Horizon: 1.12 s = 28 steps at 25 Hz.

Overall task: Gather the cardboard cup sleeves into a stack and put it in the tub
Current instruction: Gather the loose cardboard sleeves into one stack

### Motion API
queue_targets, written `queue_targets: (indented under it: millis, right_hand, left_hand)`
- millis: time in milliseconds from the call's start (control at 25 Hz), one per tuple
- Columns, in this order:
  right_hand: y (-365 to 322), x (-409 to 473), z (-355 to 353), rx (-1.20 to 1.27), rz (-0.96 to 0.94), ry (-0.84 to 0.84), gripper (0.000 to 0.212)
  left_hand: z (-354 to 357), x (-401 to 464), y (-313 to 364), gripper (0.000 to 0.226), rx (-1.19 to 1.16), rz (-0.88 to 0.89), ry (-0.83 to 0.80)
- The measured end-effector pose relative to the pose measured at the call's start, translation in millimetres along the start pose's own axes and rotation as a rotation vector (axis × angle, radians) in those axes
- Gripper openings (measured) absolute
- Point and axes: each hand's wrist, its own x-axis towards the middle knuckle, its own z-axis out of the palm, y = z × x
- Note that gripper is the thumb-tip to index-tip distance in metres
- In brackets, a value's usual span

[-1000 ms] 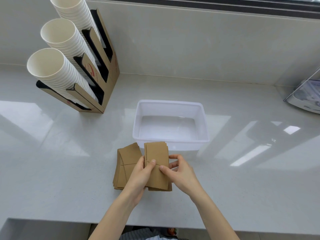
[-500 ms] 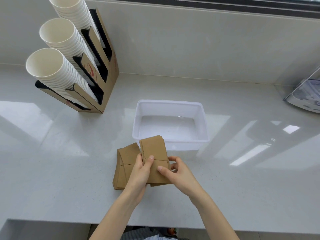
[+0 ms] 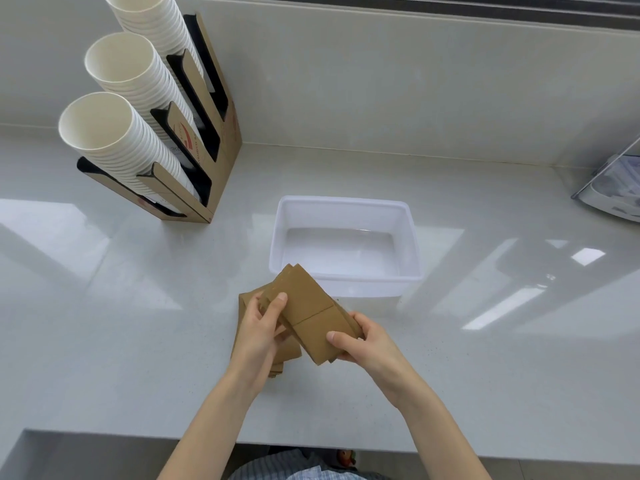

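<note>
A stack of flat brown cardboard cup sleeves (image 3: 308, 313) is held tilted above the counter, its far corner just over the near rim of the white plastic tub (image 3: 346, 202). My left hand (image 3: 259, 327) grips the stack's left side with the thumb on top. My right hand (image 3: 363, 341) holds its near right end. A second pile of sleeves (image 3: 289, 355) lies on the counter under my left hand, mostly hidden. The tub holds nothing.
A cardboard dispenser rack (image 3: 221, 133) with three rows of white paper cups (image 3: 114, 133) stands at the back left. A grey appliance (image 3: 613, 188) sits at the right edge. The counter's front edge (image 3: 311, 445) runs below my forearms.
Both hands have lifted the held stack off the counter and turned it counter-clockwise, so its far end now points left toward the tub's near corner. The pile underneath has not moved.
</note>
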Motion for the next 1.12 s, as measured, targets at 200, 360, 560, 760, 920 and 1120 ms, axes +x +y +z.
queue_targets:
  millis: [200, 360, 560, 760, 920, 1120]
  right_hand:
    - [-1.1, 3.2, 4.7, -0.056, 0.007, -0.030, 0.030]
    - [-1.2, 7.1, 18.7, -0.140, 0.044, -0.024, 0.033]
    - [-0.5, 13.3, 37.1, -0.262, 0.087, -0.007, 0.039]
    - [3.5, 26.1, 47.7, -0.317, 0.119, 0.004, 0.047]
    - [3.9, 31.4, 56.1, -0.328, 0.149, -0.015, 0.051]
    - [2.8, 33.9, 64.0, -0.306, 0.161, -0.043, 0.047]
  left_hand:
    - [-24.9, 10.0, 7.7, 0.025, 0.256, 0.032, 0.000]
    - [-39.9, 17.1, 15.9, 0.013, 0.484, 0.047, 0.018]
    - [-51.9, 30.4, 24.6, 0.014, 0.695, 0.065, 0.020]
    - [-54.6, 41.7, 26.1, 0.026, 0.842, 0.084, 0.040]
    - [-52.7, 48.7, 24.7, 0.031, 0.906, 0.102, 0.046]
    - [-56.8, 54.9, 20.3, 0.035, 0.880, 0.104, 0.076]
